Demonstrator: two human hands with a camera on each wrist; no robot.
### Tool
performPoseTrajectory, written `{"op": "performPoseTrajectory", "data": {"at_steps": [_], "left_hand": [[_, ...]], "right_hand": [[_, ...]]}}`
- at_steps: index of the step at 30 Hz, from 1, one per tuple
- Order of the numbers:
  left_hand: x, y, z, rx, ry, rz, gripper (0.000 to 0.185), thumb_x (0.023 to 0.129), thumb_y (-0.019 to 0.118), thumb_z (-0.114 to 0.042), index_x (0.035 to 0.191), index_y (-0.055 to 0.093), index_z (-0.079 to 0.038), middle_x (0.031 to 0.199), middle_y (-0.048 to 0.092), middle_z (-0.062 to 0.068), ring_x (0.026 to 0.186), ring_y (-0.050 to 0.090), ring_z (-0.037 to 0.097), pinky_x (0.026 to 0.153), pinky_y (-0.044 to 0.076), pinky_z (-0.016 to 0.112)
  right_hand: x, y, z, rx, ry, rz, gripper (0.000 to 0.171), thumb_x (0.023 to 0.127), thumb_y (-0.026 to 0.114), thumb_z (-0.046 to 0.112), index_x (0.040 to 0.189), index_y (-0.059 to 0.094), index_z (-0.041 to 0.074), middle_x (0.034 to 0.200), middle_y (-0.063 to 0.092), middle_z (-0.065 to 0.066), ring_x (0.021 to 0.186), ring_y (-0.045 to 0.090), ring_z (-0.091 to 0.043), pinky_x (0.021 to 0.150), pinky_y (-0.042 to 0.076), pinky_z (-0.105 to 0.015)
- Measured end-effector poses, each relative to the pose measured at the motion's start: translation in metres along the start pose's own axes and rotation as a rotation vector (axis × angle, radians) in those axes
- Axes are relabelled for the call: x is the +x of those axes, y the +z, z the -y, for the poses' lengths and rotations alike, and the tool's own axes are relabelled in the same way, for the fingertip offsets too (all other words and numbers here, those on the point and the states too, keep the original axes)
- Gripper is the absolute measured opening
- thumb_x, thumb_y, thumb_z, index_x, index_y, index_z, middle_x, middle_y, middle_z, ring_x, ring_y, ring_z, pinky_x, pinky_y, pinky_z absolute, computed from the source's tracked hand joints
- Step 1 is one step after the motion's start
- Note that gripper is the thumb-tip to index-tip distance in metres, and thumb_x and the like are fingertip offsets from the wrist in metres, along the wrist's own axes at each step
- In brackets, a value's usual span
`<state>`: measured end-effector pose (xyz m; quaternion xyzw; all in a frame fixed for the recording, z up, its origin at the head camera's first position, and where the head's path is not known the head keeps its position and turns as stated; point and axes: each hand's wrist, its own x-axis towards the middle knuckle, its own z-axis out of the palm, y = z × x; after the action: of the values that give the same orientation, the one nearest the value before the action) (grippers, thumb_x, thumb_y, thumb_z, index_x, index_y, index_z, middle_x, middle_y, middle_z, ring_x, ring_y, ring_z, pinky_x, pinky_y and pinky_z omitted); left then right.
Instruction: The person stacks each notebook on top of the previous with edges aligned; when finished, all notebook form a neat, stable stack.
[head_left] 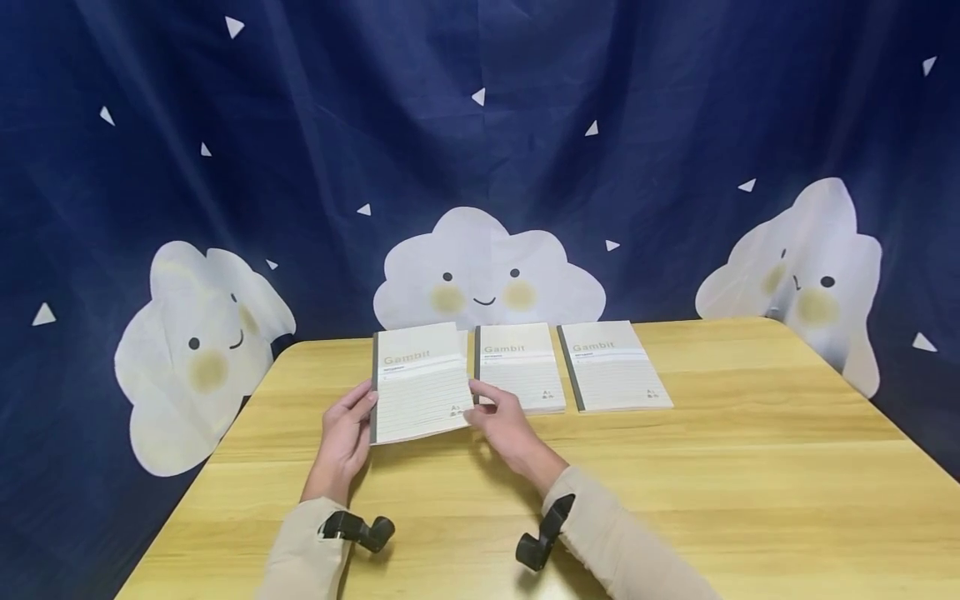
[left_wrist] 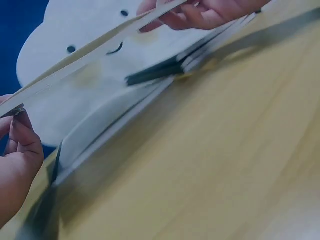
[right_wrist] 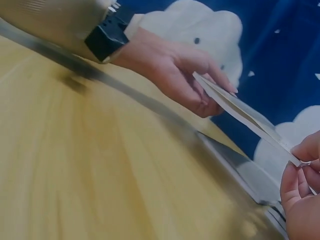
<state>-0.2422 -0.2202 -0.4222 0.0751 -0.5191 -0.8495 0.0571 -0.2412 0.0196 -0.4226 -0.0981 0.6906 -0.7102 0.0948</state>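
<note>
A cream "Gambit" notebook (head_left: pixel 420 392) with a dark spine is held raised and tilted between both hands. My left hand (head_left: pixel 348 429) grips its spine side, thumb on the cover. At the lower right corner, my right hand (head_left: pixel 510 425) pinches the notebook between thumb and fingers. Seen edge-on in the right wrist view, the held notebook (right_wrist: pixel 240 111) has its pages slightly parted. Beneath it, another notebook (left_wrist: pixel 107 122) lies on the table in the left wrist view, mostly hidden in the head view.
Two matching notebooks, a middle one (head_left: pixel 525 362) and a right one (head_left: pixel 618 367), lie side by side along the far part of the wooden table (head_left: pixel 750 467). Behind the table's back edge hangs a dark blue curtain (head_left: pixel 660 83) with cloud faces.
</note>
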Motion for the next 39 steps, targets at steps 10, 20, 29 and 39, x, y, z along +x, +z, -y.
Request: {"op": "performPoseTrajectory", "data": {"at_steps": [10, 20, 29, 39], "left_hand": [[0.007, 0.046, 0.022, -0.063, 0.039, 0.052, 0.046, 0.092, 0.047, 0.009, 0.136, 0.038, 0.011, 0.116, 0.055, 0.011, 0.097, 0.059, 0.012, 0.086, 0.051, 0.022], [0.016, 0.089, 0.042, -0.138, 0.028, -0.035, 0.035, 0.086, 0.054, 0.012, 0.121, 0.052, 0.014, 0.122, 0.05, 0.018, 0.104, 0.056, 0.016, 0.091, 0.049, 0.022], [0.014, 0.097, 0.047, 0.023, 0.011, 0.039, 0.043, 0.087, 0.058, 0.006, 0.128, 0.049, 0.011, 0.118, 0.053, 0.016, 0.095, 0.058, 0.01, 0.083, 0.051, 0.017], [0.01, 0.098, 0.051, 0.02, -0.016, 0.161, 0.048, 0.084, 0.057, 0.01, 0.13, 0.045, 0.012, 0.1, 0.052, 0.005, 0.082, 0.052, 0.008, 0.069, 0.048, 0.013]], "right_hand": [[-0.007, -0.046, 0.005, 0.078, -0.023, -0.076, 0.059, 0.085, 0.057, -0.001, 0.141, 0.039, 0.002, 0.136, 0.046, -0.015, 0.091, 0.054, -0.015, 0.085, 0.05, -0.029], [-0.011, -0.078, 0.008, 0.113, -0.029, -0.18, 0.056, 0.086, 0.055, -0.005, 0.14, 0.04, 0.0, 0.143, 0.039, -0.013, 0.095, 0.048, -0.012, 0.08, 0.049, -0.02], [-0.013, -0.091, 0.009, 0.113, -0.042, -0.235, 0.055, 0.086, 0.055, -0.005, 0.139, 0.042, -0.001, 0.141, 0.041, -0.016, 0.094, 0.05, -0.012, 0.077, 0.049, -0.018], [-0.016, -0.099, 0.006, 0.092, -0.039, -0.267, 0.054, 0.088, 0.054, -0.004, 0.139, 0.041, -0.001, 0.141, 0.041, -0.015, 0.097, 0.047, -0.013, 0.077, 0.05, -0.017]]}}
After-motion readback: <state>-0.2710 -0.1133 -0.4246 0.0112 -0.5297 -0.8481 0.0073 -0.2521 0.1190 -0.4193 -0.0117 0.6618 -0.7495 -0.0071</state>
